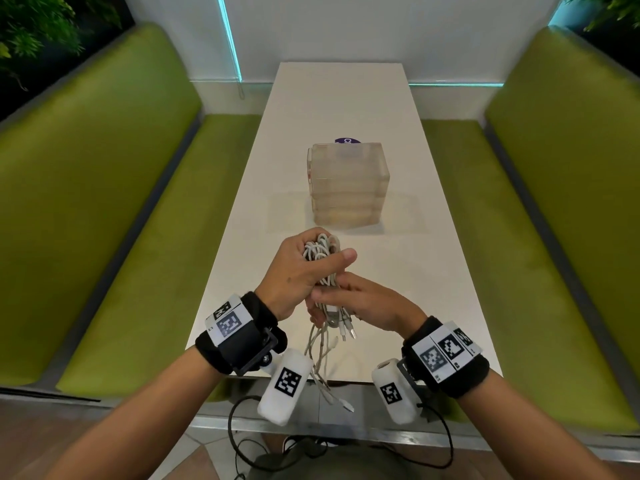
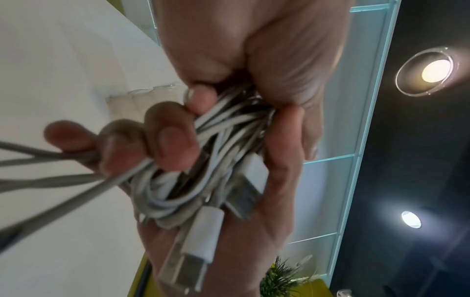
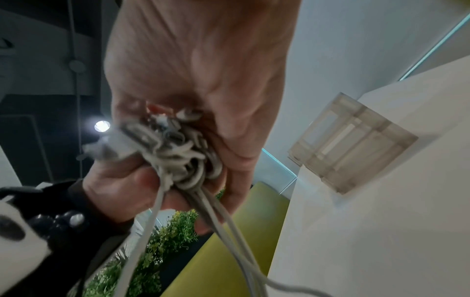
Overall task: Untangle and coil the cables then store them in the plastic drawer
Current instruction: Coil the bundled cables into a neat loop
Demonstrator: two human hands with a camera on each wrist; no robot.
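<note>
Loose ends: several plug ends point(image 1: 337, 393) are hanging below both hands past the table's near edge, left free, likely so they can be traced out.
Right hand point(image 1: 367, 301): is pinching the lower bundle at its plugs, fingers curled.
Left hand point(image 1: 304, 271): is gripping the upper loops, holding the mass together.
Cables point(image 1: 322, 252): white, tangled, are being held above the table point(image 1: 433, 271).
Plastic drawer point(image 1: 346, 183): is standing beyond, all its drawers closed, awaiting coils.

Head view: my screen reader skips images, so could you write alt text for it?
Two hands hold a tangled bundle of white cables above a white table: the left hand grips the top, the right hand the lower part, plug ends dangling. Behind stands a translucent plastic drawer unit, drawers closed, between green benches.
</note>
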